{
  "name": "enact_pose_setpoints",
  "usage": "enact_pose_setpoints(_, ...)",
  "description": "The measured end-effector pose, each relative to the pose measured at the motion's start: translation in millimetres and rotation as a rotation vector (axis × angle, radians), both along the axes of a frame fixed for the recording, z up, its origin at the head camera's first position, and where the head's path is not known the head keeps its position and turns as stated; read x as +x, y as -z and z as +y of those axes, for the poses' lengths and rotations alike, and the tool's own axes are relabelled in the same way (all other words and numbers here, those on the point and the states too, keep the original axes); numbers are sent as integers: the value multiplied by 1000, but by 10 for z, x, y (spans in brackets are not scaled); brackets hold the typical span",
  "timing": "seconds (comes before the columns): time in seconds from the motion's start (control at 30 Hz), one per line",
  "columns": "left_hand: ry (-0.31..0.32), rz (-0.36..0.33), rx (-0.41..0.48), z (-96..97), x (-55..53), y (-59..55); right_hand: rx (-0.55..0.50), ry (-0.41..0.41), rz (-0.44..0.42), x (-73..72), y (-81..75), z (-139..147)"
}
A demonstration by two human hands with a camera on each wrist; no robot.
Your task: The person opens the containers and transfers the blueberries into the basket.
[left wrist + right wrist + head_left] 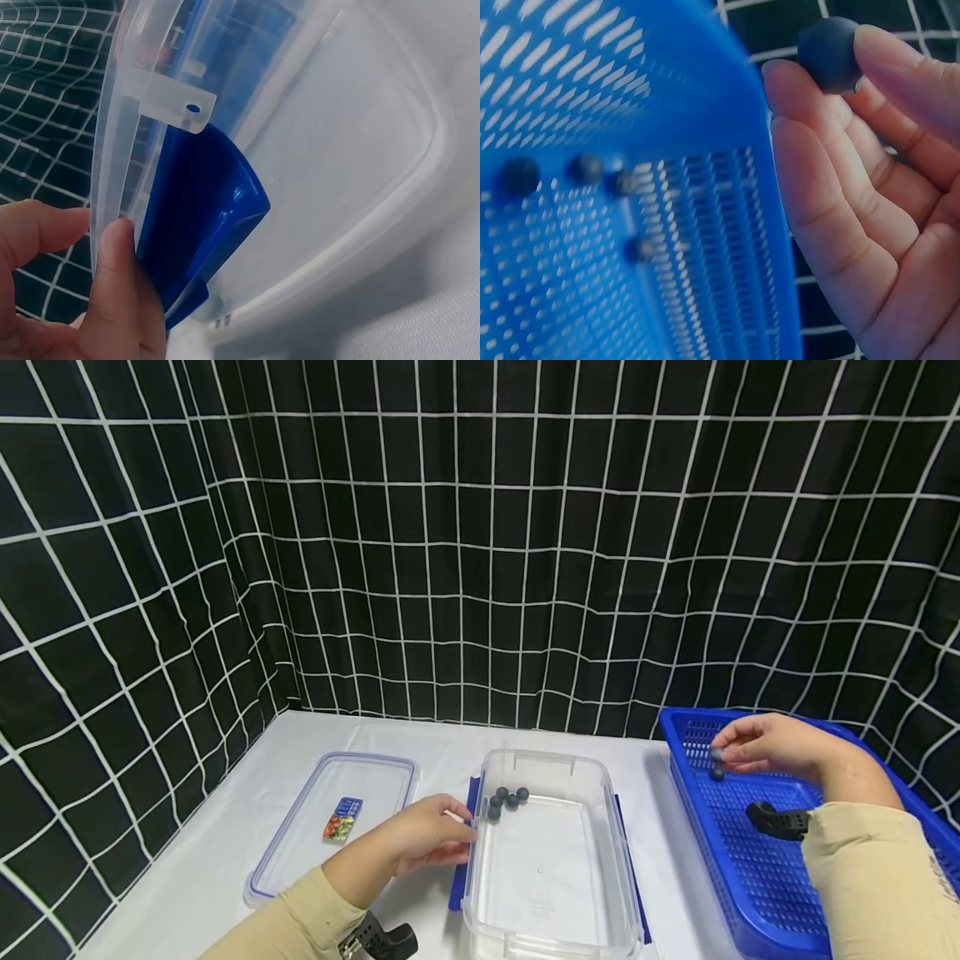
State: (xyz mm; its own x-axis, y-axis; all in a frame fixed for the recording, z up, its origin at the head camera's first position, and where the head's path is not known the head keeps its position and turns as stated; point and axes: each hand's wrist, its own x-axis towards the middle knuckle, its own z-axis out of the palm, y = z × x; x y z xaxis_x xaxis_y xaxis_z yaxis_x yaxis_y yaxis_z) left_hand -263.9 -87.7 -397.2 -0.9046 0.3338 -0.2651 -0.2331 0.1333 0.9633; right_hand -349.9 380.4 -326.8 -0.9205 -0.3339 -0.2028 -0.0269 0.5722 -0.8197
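Note:
My right hand (791,747) pinches a small dark blue-grey ball (829,54) between thumb and fingertips, above the far left end of the blue basket (697,852). Several similar balls (519,177) lie on the basket's perforated floor. My left hand (431,835) is at the left side of a clear plastic container (547,893), its fingers touching the rim beside a hanging blue latch (202,217). In the container's far left corner sit several dark balls (512,801).
A clear lid (375,777) with a blue seal and a colourful label lies left of the container. White cloth (202,835) covers the table. Behind stands a black curtain (480,568) with a white grid. Blue latches (633,877) hang along the container's right side.

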Motion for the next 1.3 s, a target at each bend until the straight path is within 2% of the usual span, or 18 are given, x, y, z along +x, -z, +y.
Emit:
enact_pose_setpoints(0.33,15,-13,-16,6,10,6,-39,-16,-74,-13,260,247)
enact_pose_setpoints(0.8,32,-24,8,4,-21,-1,-144,-75,-145,-48,361,368)
enact_pose_setpoints(1.3,37,-38,23,-1,-25,3,-74,11,-144,-8,433,400)
